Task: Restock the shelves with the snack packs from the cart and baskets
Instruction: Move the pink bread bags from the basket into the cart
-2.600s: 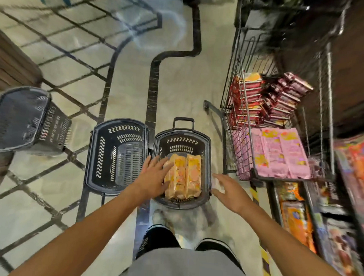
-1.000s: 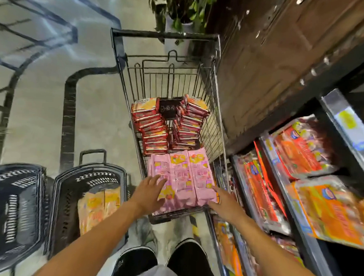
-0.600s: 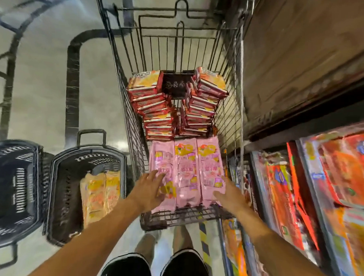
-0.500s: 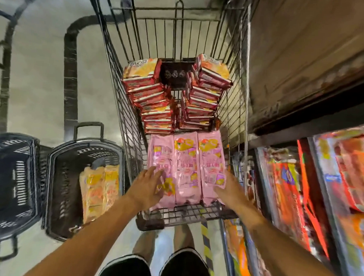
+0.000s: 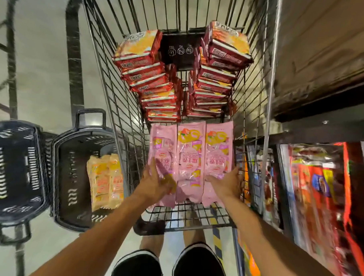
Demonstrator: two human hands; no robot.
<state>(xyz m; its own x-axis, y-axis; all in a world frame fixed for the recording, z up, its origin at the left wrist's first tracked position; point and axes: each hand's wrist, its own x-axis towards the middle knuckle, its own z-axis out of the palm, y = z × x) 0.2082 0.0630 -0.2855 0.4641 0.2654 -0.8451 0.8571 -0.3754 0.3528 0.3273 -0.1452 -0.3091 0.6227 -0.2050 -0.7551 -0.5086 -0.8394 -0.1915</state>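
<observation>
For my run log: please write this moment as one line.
left hand: on pink snack packs | right hand: on same packs | place: wire cart

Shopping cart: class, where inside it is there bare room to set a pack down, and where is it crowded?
Bare wire floor shows only in the shopping cart at its near end, between the pink snack packs and the near rim. The far end is crowded with two stacks of red snack packs. The left hand and right hand flank the pink row.

Bright, even overhead light. Strong wide-angle bending at frame edges. Motion blur at right and left margins; centre sharp.
</observation>
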